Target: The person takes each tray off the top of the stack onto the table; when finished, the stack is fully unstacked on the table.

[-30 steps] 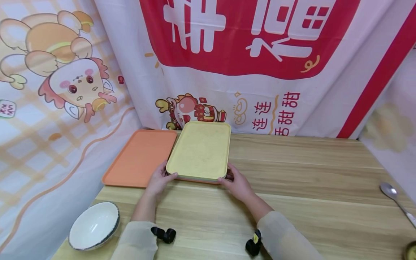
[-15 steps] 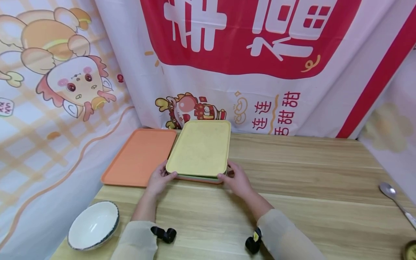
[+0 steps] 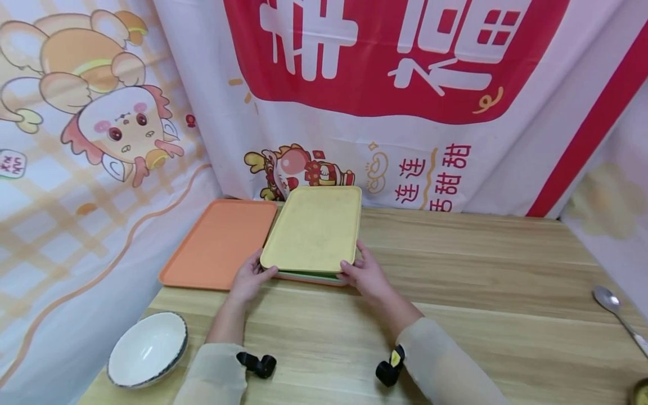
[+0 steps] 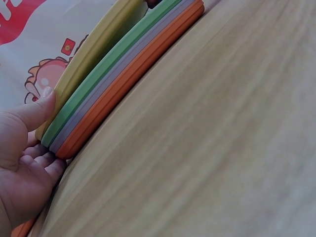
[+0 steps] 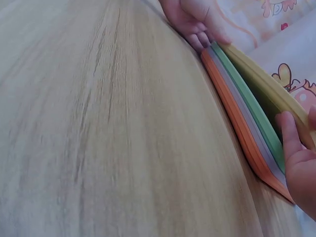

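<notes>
A pale yellow tray [image 3: 314, 228] tops a stack of trays, its near edge raised and a gap showing beneath it. Below it lie a green tray [image 5: 251, 98], a lavender tray [image 5: 240, 101] and an orange tray [image 4: 128, 81] at the bottom. My left hand [image 3: 249, 277] pinches the yellow tray's near-left corner, thumb on top, other fingers low beside the stack's corner. At the near-right corner my right hand [image 3: 368, 274] grips the yellow tray, thumb above the rim and a finger in the gap over the green tray.
Another orange tray [image 3: 220, 244] lies left of the stack. A white bowl [image 3: 148, 349] stands at the table's front left. On the far right are a metal spoon [image 3: 607, 298] and part of a round dish [image 3: 642, 392]. A printed cloth [image 3: 486, 169] hangs behind the table [image 3: 455, 270].
The yellow tray's near edge has risen off the stack, more on the right, exposing the green tray. My right hand has moved slightly up with it; my left hand has barely moved.
</notes>
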`<state>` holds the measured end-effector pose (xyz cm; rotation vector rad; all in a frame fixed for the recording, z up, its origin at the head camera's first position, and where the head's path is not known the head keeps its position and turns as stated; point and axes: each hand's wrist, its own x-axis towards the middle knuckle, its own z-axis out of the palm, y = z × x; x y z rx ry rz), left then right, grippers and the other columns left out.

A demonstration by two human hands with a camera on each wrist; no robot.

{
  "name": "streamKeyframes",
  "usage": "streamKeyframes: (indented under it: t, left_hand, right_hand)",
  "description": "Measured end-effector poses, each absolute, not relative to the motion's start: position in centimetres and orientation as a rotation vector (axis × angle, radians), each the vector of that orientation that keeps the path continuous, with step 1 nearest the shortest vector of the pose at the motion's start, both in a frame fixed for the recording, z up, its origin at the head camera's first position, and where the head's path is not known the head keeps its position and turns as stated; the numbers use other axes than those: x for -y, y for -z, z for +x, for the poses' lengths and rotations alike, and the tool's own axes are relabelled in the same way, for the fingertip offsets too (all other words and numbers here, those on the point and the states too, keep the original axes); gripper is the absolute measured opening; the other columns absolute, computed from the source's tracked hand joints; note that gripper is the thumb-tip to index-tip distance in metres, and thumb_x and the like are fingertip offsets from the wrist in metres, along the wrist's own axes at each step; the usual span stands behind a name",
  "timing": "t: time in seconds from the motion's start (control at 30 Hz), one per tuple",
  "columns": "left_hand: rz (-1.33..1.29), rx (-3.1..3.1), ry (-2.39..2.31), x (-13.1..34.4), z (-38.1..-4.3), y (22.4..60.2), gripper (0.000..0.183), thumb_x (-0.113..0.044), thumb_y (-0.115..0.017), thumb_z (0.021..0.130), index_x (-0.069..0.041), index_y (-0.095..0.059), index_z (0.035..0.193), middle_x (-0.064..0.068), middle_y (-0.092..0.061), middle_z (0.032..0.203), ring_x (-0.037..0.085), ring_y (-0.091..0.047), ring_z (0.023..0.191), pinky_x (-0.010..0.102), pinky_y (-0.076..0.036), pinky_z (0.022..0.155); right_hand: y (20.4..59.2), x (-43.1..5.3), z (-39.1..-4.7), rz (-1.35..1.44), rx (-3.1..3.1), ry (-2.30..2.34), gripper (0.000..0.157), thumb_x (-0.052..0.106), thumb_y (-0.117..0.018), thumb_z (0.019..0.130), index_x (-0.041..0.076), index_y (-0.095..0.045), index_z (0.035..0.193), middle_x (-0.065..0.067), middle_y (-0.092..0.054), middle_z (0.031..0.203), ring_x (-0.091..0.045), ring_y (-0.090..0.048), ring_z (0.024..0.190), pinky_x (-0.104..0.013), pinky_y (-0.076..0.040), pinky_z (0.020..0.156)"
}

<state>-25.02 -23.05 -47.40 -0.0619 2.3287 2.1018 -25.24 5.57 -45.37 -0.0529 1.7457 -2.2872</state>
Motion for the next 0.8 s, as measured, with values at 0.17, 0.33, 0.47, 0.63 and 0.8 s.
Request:
streamKeyframes:
  t: [0.17,0.33,0.47,0.63,0.8]
  left_hand:
    - [-0.069,-2.340,-2.080,22.9,-25.0,47.3,0.077,0.001,-0.063,0.092,0.008,-0.017,0.153,0.029,-0.022,0.158,0.038,-0.023,0.148,0.045,-0.023,0.123]
    - [-0.054,-2.375,-2.031,23.0,-24.8,47.4,0.084,0.000,-0.068,0.088,0.006,-0.016,0.154,0.028,-0.018,0.160,0.037,-0.018,0.150,0.045,-0.020,0.125]
    - [-0.044,-2.389,-2.002,23.0,-24.8,47.5,0.088,0.002,-0.069,0.087,0.006,-0.012,0.154,0.028,-0.015,0.161,0.037,-0.014,0.151,0.046,-0.017,0.125]
    - [-0.060,-2.416,-1.978,23.0,-24.7,47.6,0.087,0.001,-0.068,0.088,0.005,-0.013,0.154,0.027,-0.015,0.161,0.037,-0.014,0.151,0.046,-0.017,0.125]
    - [-0.069,-2.403,-2.001,22.8,-24.8,47.7,0.086,0.000,-0.068,0.088,0.005,-0.014,0.154,0.027,-0.017,0.160,0.036,-0.016,0.151,0.045,-0.019,0.125]
  right_hand:
    - [45.2,-5.5,-25.3,-0.026,-1.702,2.327,0.083,-0.009,-0.049,0.096,0.016,-0.002,0.159,-0.038,-0.044,0.137,-0.015,-0.066,0.091,-0.026,-0.061,0.084]
    - [44.5,-5.9,-24.9,-0.016,-1.701,2.359,0.081,-0.009,-0.048,0.097,0.014,-0.002,0.159,-0.037,-0.043,0.137,-0.012,-0.065,0.088,-0.026,-0.061,0.083]
    - [43.8,-7.0,-24.6,-0.037,-1.699,2.383,0.081,-0.011,-0.047,0.096,0.014,-0.002,0.159,-0.029,-0.051,0.127,-0.010,-0.067,0.085,-0.026,-0.061,0.082]
    - [42.8,-9.1,-24.1,-0.106,-1.703,2.382,0.080,-0.012,-0.044,0.096,0.014,-0.002,0.159,-0.012,-0.058,0.111,-0.009,-0.068,0.086,-0.027,-0.060,0.087]
    - [42.1,-11.8,-23.3,-0.145,-1.747,2.349,0.079,-0.009,-0.044,0.097,0.014,0.000,0.159,-0.005,-0.057,0.108,-0.008,-0.066,0.089,-0.027,-0.059,0.090]
